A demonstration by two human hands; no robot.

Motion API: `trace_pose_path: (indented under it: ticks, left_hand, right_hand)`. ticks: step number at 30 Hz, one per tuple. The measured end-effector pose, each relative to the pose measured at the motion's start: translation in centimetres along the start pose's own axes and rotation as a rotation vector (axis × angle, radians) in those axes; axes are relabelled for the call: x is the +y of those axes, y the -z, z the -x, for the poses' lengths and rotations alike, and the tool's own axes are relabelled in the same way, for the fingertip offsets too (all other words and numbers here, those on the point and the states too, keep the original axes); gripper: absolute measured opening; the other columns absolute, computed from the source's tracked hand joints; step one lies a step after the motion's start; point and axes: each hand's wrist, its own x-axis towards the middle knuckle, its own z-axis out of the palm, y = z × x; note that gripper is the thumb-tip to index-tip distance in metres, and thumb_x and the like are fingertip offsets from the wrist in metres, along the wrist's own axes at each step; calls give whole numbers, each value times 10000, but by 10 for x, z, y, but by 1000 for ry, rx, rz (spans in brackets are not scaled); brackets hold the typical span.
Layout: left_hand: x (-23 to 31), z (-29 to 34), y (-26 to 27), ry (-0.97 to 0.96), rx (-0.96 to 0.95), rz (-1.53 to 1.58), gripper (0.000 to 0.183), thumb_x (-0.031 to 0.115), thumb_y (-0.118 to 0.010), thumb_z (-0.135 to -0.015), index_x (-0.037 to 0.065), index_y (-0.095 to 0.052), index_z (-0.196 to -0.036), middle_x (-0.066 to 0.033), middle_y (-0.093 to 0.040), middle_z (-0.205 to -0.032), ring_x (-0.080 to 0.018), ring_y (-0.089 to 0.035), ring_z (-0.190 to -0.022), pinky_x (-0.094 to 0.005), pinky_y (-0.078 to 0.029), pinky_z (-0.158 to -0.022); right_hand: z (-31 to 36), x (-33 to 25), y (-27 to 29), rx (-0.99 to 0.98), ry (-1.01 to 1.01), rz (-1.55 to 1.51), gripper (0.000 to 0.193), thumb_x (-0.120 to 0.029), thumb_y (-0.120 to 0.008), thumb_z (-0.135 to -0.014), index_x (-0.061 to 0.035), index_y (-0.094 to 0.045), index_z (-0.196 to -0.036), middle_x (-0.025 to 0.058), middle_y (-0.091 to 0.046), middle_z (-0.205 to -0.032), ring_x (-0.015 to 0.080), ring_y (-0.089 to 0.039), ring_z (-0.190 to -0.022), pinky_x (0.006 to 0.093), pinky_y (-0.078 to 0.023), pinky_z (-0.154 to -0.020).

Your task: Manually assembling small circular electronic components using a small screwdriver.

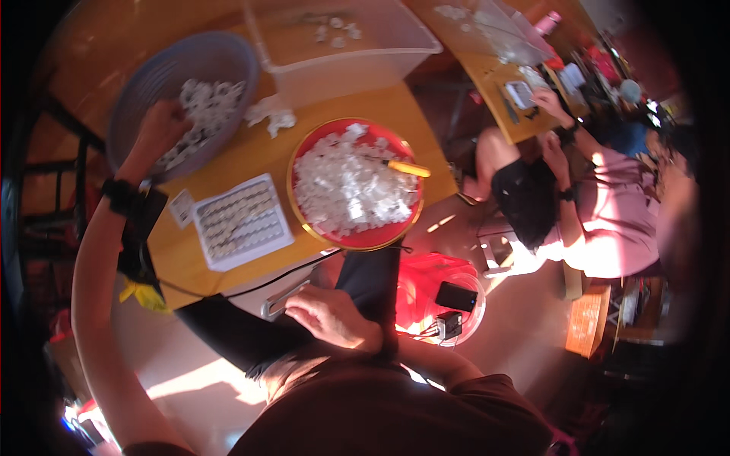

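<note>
My left hand (pixel 162 128) reaches into a grey-blue round basin (pixel 131 106) at the far left, beside small white ring-like pieces (pixel 209 106). Its fingers curl down, and what they hold is hidden. Over my lap is my right hand (pixel 327 315), its fingers bent and pressed together; anything inside them cannot be made out. A silver metal bar-like thing (pixel 275 302) shows just left of its fingertips. On the table between them lies a white tray (pixel 242 220) with rows of small pale pieces. A red, gold-rimmed bowl (pixel 296 201) holds a heap of white plastic pieces (pixel 342 182) and a yellow-handled tool (pixel 409 168).
A clear plastic bin (pixel 342 76) stands at the back of the wooden table (pixel 414 121). White scraps (pixel 272 114) lie by the basin. A dark cable crosses the front edge. Below right, a red-lined bucket (pixel 430 277) has black devices on it. Another person (pixel 608 205) sits at the right.
</note>
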Motion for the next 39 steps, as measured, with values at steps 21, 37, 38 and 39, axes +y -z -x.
trace_pose_path:
  ticks: [21,37,38,39]
  left_hand:
    - [77,297,43,640,1,1322,292,245,-643,-827,24,-580,-1007,-17,-576,-768,-76,-579,-658,-218,-503,-618]
    - [145,321,-13,552,36,1365,144,144,-547,-829,10,-508,-865,-23,-563,-673,-76,-500,-518,-211,-370,-439]
    - [147,319,-16,558,31,1355,148,144,-541,-815,5,-525,-865,-39,-592,-699,-82,-498,-495,-214,-361,-423]
    - [146,318,-16,558,28,1350,148,144,-541,-815,5,-525,-865,-39,-592,-699,-82,-498,-495,-214,-361,-423]
  right_hand:
    - [-115,-26,-20,82,202,182,110,-61,-659,-796,-45,-607,-891,103,-577,-778,265,-582,-631,342,-455,-547]
    - [-119,-24,-23,21,199,352,78,-25,-661,-778,-16,-612,-838,103,-567,-769,263,-591,-683,365,-463,-593]
    - [-119,-23,-22,16,200,363,85,-20,-662,-773,-18,-611,-841,101,-564,-776,261,-589,-685,362,-463,-596]
    - [-119,-23,-22,19,199,359,85,-20,-662,-773,-18,-611,-841,101,-564,-776,261,-589,-685,362,-463,-596]
